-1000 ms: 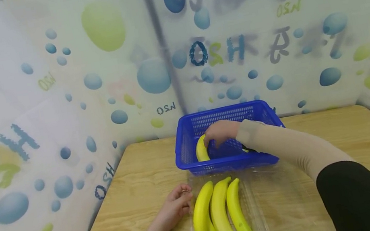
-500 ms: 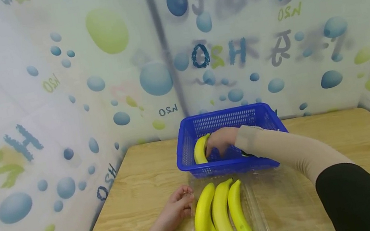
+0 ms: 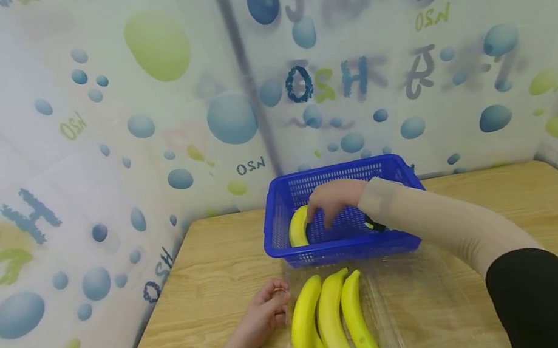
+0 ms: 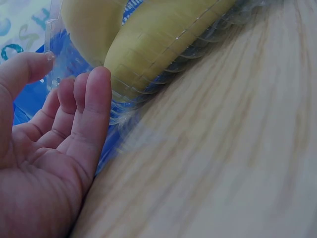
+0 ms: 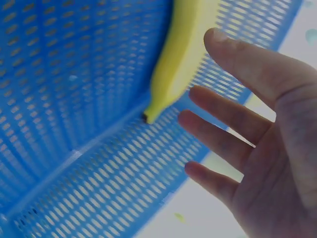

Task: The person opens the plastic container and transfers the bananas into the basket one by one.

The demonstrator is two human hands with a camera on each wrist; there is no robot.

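In the head view, my right hand [image 3: 335, 198] reaches into the blue plastic basket [image 3: 320, 254], beside a yellow banana [image 3: 297, 229] at its left end. The right wrist view shows that hand's fingers spread and relaxed, with nothing in the palm; the thumb tip overlaps the banana's edge. My left hand [image 3: 261, 315] lies at the left side of a clear plastic box [image 3: 386, 319] holding several bananas [image 3: 333, 322]. In the left wrist view its thumb tip meets the box's rim [image 4: 51, 37], and its loosely bent fingers lie along the outer wall.
The basket stands at the back of the wooden table [image 3: 229, 241], directly behind the clear box. A transparent lid part [image 3: 433, 302] spreads to the box's right. A patterned sheet wall [image 3: 212, 37] rises behind the table and on both sides.
The banana in the basket has shifted slightly left, and my right hand has lifted a little from it with its fingers looser. The left hand and the box stay put.
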